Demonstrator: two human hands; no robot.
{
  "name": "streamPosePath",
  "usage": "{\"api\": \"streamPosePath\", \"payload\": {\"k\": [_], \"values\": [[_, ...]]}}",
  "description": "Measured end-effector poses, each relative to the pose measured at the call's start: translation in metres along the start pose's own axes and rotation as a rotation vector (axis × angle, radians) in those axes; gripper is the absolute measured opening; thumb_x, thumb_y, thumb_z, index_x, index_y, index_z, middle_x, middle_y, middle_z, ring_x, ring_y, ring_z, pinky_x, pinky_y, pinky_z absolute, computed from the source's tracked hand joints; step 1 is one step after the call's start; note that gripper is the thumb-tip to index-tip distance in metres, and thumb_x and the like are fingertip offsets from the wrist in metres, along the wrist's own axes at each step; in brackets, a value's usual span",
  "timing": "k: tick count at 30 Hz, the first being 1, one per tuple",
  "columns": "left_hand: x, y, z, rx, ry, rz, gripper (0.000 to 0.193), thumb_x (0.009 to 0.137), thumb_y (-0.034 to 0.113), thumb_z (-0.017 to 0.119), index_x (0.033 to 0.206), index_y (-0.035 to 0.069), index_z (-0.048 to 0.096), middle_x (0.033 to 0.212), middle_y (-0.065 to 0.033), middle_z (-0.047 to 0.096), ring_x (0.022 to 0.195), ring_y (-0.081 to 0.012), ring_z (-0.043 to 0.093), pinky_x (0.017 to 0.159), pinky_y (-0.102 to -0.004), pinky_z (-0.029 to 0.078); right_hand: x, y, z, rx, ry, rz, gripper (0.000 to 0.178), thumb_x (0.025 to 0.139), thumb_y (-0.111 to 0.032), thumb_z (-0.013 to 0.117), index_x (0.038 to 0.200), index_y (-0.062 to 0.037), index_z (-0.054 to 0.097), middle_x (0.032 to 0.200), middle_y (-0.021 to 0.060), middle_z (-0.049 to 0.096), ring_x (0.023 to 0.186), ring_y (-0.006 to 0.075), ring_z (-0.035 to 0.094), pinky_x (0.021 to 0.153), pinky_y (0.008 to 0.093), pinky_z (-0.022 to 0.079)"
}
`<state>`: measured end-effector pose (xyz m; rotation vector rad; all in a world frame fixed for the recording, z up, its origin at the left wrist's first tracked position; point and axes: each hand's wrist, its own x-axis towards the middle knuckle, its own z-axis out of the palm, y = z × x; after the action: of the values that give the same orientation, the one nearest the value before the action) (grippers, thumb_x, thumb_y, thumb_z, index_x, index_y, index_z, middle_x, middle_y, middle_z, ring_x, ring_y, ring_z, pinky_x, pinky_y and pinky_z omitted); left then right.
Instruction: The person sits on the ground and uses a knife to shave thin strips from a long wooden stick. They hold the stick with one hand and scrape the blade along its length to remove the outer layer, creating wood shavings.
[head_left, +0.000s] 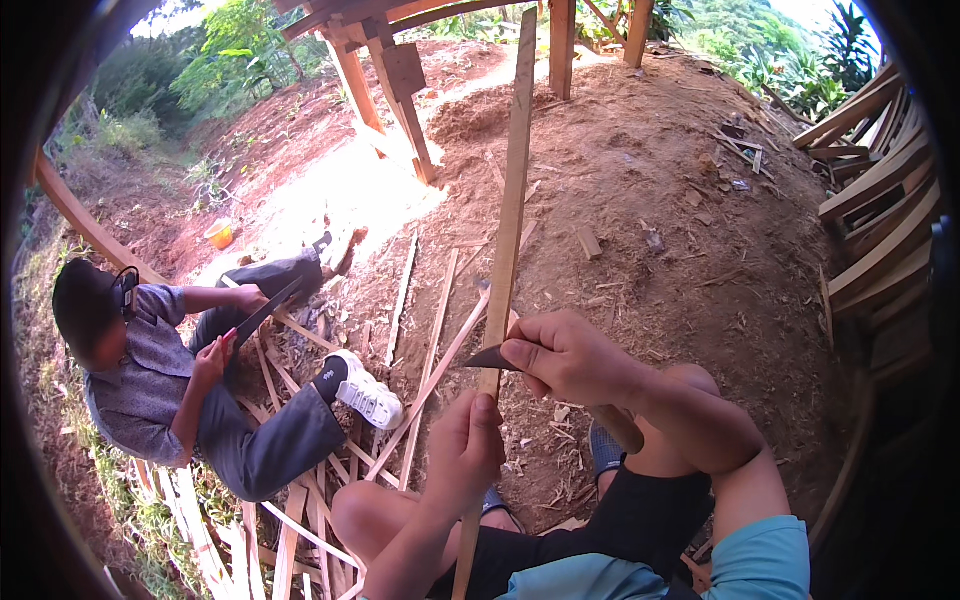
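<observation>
The left hand (466, 440) is closed around the lower part of a long wooden strip (512, 190), thumb uppermost; the strip runs up and away from that hand, well past the right one, and its lower end drops below the left hand toward the lap. The right hand (575, 355), just above and to the right of the left, is wrapped around a knife, its thumb by the base of the blade (488, 360); the blade points leftward across the strip, and the wooden handle (617, 430) shows behind and below the right hand, beneath the forearm; whether the edge bites into the wood cannot be told.

As far as can be judged, shaving this strip is under way and unfinished; it is in one long piece, but how much of its surface is dressed is too small to tell. Beyond and left of the left hand, other strips (430, 350) lie on the ground (700, 300), finished or waiting, which I cannot say; farther left, a co-worker (145, 340) holds another knife (268, 310).
</observation>
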<state>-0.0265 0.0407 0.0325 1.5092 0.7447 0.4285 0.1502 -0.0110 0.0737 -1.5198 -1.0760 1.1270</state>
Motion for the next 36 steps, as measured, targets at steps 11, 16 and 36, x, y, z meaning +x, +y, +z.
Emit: {"api": "streamPosePath", "payload": {"k": [11, 16, 36], "values": [[-0.002, 0.012, -0.001, 0.086, 0.044, -0.021, 0.042, 0.100, 0.037, 0.035, 0.074, 0.005, 0.047, 0.049, 0.0002, 0.045, 0.044, -0.0072, 0.047, 0.042, -0.0246, 0.035, 0.009, -0.004, -0.010, 0.094, 0.131, -0.014, 0.028, 0.095, -0.022, 0.049, 0.079, -0.0015, 0.061, 0.056, -0.0002, 0.055, 0.049, 0.0056, 0.049, 0.044, 0.0229, 0.037], [-0.008, 0.014, 0.005, 0.043, -0.030, -0.072, 0.040, 0.100, 0.036, 0.036, 0.076, 0.006, 0.047, 0.049, 0.0012, 0.045, 0.043, -0.0057, 0.046, 0.041, -0.0227, 0.035, 0.034, 0.016, -0.046, 0.470, 0.494, -0.146, 0.027, 0.096, -0.025, 0.048, 0.080, -0.0050, 0.056, 0.057, 0.0000, 0.052, 0.045, 0.0040, 0.044, 0.042, 0.0192, 0.034], [-0.008, 0.010, -0.008, -0.114, -0.070, -0.073, 0.044, 0.099, 0.044, 0.032, 0.079, 0.007, 0.046, 0.050, 0.0009, 0.042, 0.039, -0.0075, 0.042, 0.036, -0.0216, 0.031, 0.007, -0.003, -0.015, 0.115, 0.083, -0.025, 0.027, 0.096, -0.022, 0.050, 0.082, -0.0009, 0.059, 0.058, 0.0003, 0.054, 0.045, 0.0035, 0.045, 0.041, 0.0192, 0.034]]}}
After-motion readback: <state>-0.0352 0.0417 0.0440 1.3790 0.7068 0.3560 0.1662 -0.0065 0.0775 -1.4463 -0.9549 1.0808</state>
